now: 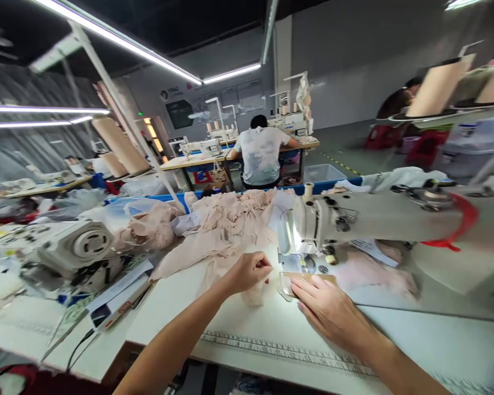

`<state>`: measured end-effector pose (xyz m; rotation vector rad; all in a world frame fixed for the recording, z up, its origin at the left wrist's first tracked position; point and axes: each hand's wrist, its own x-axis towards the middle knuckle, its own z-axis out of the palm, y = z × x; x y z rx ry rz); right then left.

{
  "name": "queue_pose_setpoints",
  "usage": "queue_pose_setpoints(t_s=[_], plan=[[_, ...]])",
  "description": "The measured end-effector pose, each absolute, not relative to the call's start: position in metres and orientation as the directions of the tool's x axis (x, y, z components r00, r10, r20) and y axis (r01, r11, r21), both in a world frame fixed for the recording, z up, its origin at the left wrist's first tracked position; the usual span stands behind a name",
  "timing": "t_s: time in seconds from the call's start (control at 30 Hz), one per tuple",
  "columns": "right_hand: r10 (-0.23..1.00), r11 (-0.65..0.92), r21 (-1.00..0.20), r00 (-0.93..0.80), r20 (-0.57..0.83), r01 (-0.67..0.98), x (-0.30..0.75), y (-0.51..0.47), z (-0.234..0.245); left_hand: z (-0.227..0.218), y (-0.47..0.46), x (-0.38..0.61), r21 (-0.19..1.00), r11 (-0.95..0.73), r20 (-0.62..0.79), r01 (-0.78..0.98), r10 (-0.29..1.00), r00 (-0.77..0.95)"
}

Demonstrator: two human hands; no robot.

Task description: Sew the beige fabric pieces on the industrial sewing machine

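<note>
My left hand (250,272) is closed in a pinch just left of the sewing machine's needle area; what lies between its fingertips is too small to make out. Beneath it a sheer, pale pink fabric piece (253,296) rests on the white table. My right hand (325,302) lies flat with fingers stretched out, pressing on a tan strip (329,278) at the machine bed. The white sewing machine (374,216) reaches in from the right, its lamp lit beside the needle. Its needle tip and presser foot are hard to distinguish.
Pale pink fabric pieces (230,216) are heaped behind my hands. A second sewing machine (74,247) and a white box (119,296) stand at left. A printed ruler (280,348) runs along the front edge. Ahead, a person (263,153) sits at another table.
</note>
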<state>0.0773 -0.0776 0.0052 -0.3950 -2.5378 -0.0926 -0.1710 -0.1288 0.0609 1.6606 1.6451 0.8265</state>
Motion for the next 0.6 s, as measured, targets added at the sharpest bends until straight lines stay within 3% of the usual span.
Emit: queue_pose_setpoints(t_s=[0.1, 0.3, 0.47, 0.6], plan=[[0.289, 0.948, -0.029, -0.819, 0.495, 0.317, 0.078, -0.082, 0.014, 0.053, -0.113, -0.141, 0.843, 0.025, -0.072, 0.537, 0.995, 0.066], [0.313, 0.943, -0.052, -0.822, 0.476, 0.329, 0.081, -0.083, 0.016, 0.035, -0.094, -0.133, 0.777, 0.057, -0.130, 0.627, 0.989, 0.071], [0.334, 0.934, -0.031, -0.836, 0.434, 0.357, 0.085, -0.078, 0.014, 0.032, -0.098, -0.136, 0.754, 0.043, -0.131, 0.656, 0.988, 0.085], [0.378, 0.922, -0.080, -0.834, 0.403, 0.380, 0.090, -0.073, 0.014, 0.030, -0.097, -0.137, 0.729, 0.020, -0.128, 0.684, 0.986, 0.108]])
